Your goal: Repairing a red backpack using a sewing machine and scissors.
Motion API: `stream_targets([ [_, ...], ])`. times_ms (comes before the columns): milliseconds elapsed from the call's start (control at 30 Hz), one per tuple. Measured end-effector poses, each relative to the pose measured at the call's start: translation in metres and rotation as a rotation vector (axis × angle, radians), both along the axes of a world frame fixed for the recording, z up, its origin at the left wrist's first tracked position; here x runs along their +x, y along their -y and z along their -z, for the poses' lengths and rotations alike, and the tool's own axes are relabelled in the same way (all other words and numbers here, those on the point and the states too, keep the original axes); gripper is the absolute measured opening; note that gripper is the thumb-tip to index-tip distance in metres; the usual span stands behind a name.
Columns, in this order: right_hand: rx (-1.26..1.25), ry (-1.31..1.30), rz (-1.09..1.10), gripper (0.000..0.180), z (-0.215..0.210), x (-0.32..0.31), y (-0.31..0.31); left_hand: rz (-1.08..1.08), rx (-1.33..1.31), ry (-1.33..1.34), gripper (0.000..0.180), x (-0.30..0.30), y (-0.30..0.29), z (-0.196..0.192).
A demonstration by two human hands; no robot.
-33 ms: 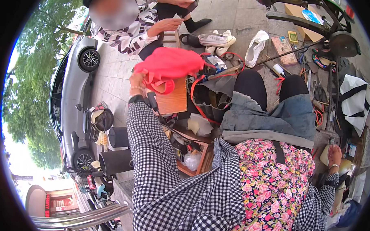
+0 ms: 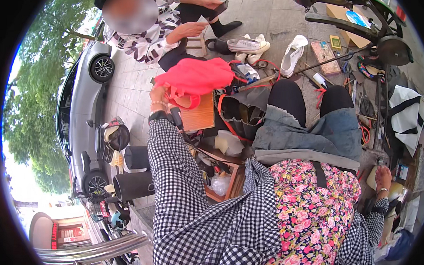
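Observation:
My left hand [image 2: 159,97] is closed on the edge and straps of a bright red cloth bag [image 2: 197,77]. The bag droops over a wooden board [image 2: 198,114], and one red strap hangs in a loop in front of it. At the far right, my right hand [image 2: 383,178] is held low with its fingers curled. A small round metallic thing [image 2: 380,161] shows at its fingertips; what it is, and whether the fingers grip it, is hard to make out. Over my lap lies a worn blue-grey apron [image 2: 310,133].
A person [image 2: 149,48] sits opposite, holding a phone and a slip of paper. White shoes [image 2: 294,56], scissors [image 2: 366,106] and other tools lie on the paving. A dark open bag [image 2: 243,110] and a wooden drawer [image 2: 226,182] stand left of my knees; a cast-iron machine [image 2: 392,50] stands far right.
My left hand and the red bag have shifted very slightly, and the strap loop hangs differently. The other person's hand with the paper has moved a little left. My right hand stays put.

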State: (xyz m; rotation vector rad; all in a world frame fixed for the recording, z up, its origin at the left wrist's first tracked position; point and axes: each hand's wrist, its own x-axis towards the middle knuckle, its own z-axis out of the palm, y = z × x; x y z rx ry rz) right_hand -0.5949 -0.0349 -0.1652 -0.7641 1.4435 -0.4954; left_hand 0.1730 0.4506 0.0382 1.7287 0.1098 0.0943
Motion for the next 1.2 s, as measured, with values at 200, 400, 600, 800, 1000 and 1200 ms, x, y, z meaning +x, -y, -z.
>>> stream_targets([
  [200, -0.043, -0.033, -0.083, 0.02, -0.021, 0.02, -0.009, -0.173, 0.264, -0.126, 0.015, -0.029, -0.041, -0.003],
  [400, -0.065, -0.119, -0.203, 0.016, -0.021, 0.041, -0.013, -0.09, 1.384, -0.146, 0.06, -0.062, -0.046, 0.006],
  [600, -0.691, 0.078, -0.531, 0.03, -0.164, 0.147, -0.008, 0.303, 0.878, 0.473, 0.048, -0.058, 0.012, -0.046],
  [800, -1.506, 0.439, -0.967, 0.034, -0.329, 0.191, -0.059, 1.04, 0.221, 0.903, 0.036, -0.217, 0.138, -0.189],
  [1000, -1.431, 1.027, -1.168, 0.046, -0.396, 0.227, -0.132, 1.744, 0.342, 0.86, 0.036, -0.323, 0.139, -0.281],
  [1200, -1.218, 1.099, -1.171, 0.043, -0.312, 0.12, -0.044, 1.727, -0.01, 0.879, 0.035, -0.324, 0.134, -0.243],
])
